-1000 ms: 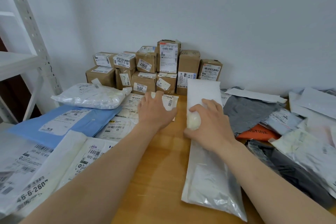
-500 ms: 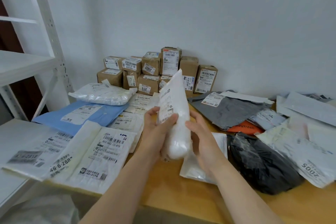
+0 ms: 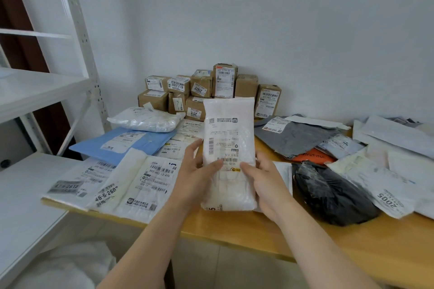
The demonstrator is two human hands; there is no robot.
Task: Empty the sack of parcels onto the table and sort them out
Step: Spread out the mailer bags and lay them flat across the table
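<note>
I hold a long white bubble-wrap parcel (image 3: pixel 229 138) upright above the wooden table (image 3: pixel 352 246), its printed label facing me. My left hand (image 3: pixel 196 171) grips its left edge, thumb across the front near the barcode. My right hand (image 3: pixel 263 177) grips the right edge the same way. A white sack (image 3: pixel 68 267) lies on the floor at the lower left, partly out of view.
Small cardboard boxes (image 3: pixel 206 94) are stacked against the wall. White and blue mailers (image 3: pixel 122 145) cover the table's left, grey, orange, black (image 3: pixel 328 192) and white bags its right. A white metal shelf unit (image 3: pixel 42 91) stands at the left.
Both hands picked the white parcel up off the table, turned it label-side toward me and raised it upright. The view has pulled back from the table.
</note>
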